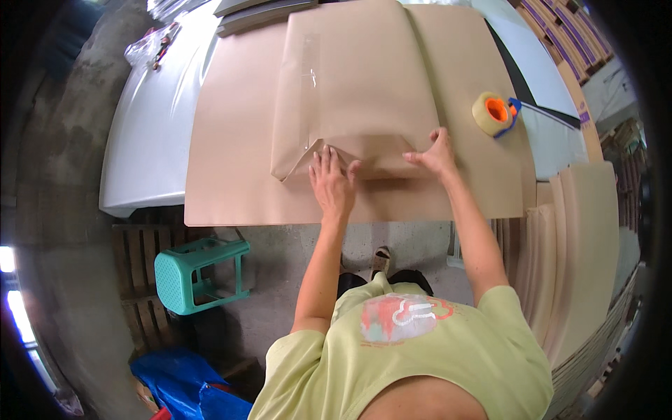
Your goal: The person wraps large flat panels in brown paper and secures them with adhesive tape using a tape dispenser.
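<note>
A large flat parcel wrapped in brown kraft paper (364, 77) lies on a wider brown sheet (231, 140) spread over the table. Clear tape (310, 84) runs along the parcel's left side. At the near end the paper is folded inward into slanting flaps (371, 150). My left hand (332, 178) lies with fingers stretched out on the left fold. At the right corner of that end, my right hand (434, 155) has its thumb reaching inward and its fingers bent at the parcel's edge; whether paper is pinched between them is hard to make out.
To the right on the sheet sits a tape roll in a blue and orange dispenser (495, 114). Grey boards (259, 15) are stacked at the far left. A green stool (199, 276) lies tipped below the table. Folded brown cardboard (581, 245) stands at the right.
</note>
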Available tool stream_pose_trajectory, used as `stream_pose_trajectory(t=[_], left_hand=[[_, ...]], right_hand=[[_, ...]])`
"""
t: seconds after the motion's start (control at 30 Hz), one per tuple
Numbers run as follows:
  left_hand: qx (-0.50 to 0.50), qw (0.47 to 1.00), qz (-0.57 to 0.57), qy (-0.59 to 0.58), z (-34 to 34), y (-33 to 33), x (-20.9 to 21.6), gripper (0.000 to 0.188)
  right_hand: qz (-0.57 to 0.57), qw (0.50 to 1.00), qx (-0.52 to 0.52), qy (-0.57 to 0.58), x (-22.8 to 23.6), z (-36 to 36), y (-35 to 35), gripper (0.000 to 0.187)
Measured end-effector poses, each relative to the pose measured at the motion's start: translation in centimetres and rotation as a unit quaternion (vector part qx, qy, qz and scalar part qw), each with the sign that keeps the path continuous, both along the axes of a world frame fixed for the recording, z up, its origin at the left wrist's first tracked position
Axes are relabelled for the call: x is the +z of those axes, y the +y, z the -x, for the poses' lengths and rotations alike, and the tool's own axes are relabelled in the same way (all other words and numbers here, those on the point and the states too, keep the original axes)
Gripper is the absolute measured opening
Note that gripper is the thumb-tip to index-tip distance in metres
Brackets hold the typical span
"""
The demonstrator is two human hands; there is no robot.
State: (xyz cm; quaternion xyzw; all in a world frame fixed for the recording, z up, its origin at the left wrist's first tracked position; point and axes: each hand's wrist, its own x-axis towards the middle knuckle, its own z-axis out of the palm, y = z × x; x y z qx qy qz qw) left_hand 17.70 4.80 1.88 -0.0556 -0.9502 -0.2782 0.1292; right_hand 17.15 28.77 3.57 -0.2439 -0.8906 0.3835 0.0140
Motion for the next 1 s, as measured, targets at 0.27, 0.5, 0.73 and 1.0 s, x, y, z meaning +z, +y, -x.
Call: stream_pose_trajectory(t=[0.27, 0.5, 0.73, 1.0], left_hand=[[0.102, 0.983, 0.124, -0.088, 0.5, 2.5, -1.0, 0.077], [0.045, 0.990, 0.112, -0.074, 1.6, 1.0, 0.7, 0.076], [0.054, 0.994, 0.076, -0.056, 1.8, 0.9, 0.5, 0.065], [0.093, 0.995, 0.026, -0.037, 1.9, 1.6, -0.7, 0.054]], right_hand=[[-0.243, 0.969, 0.045, 0.025, 2.1, -2.7, -6.0, 0.068], [-0.281, 0.871, 0.389, 0.105, -1.4, -5.0, -9.9, 0.090], [-0.269, 0.880, 0.386, 0.062, 0.0, -3.1, -10.0, 0.102], [-0.353, 0.858, 0.372, -0.030, 1.6, -1.8, -9.2, 0.103]])
